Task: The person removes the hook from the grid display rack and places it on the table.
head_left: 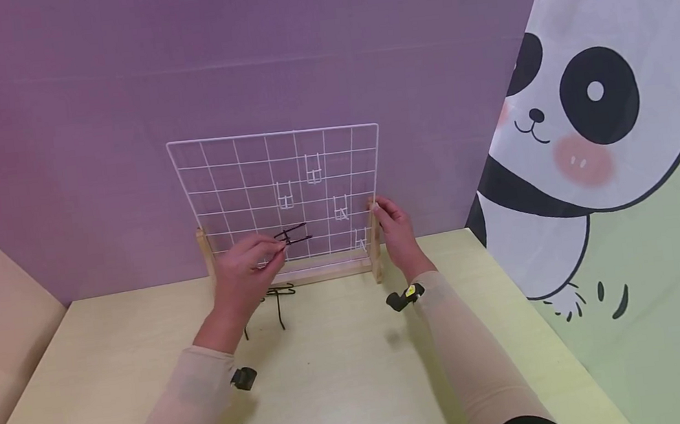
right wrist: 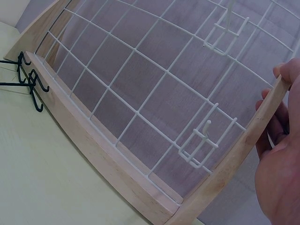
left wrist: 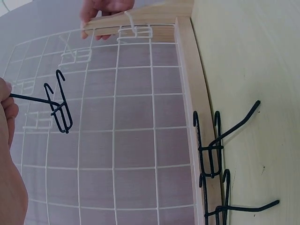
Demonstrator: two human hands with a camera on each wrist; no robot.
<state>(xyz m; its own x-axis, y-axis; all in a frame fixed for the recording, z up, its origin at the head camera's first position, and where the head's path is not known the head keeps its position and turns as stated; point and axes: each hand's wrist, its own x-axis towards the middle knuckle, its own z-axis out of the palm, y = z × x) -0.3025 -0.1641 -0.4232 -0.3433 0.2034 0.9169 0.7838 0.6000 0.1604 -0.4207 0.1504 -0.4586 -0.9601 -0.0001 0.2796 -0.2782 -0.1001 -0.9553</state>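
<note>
My left hand (head_left: 245, 267) pinches the peg of a black wire hook (left wrist: 35, 98), whose two bent prongs point toward a white wire grid panel (head_left: 272, 134). The hook hangs in front of the grid's lower middle. At the other side, my right hand (head_left: 400, 239) grips the upper end of the right wooden post (right wrist: 251, 140), thumb on one face and fingers behind. The panel stands upright in its wooden base (right wrist: 93, 145). Several white hooks (head_left: 314, 172) hang on the right half of the grid.
Two more black hooks (left wrist: 211, 148) lean on the base's front rail, pegs pointing out over the pale tabletop (head_left: 331, 365). Behind the panel rises a purple wall (head_left: 261, 54). A panda picture (head_left: 616, 176) covers the wall at the right.
</note>
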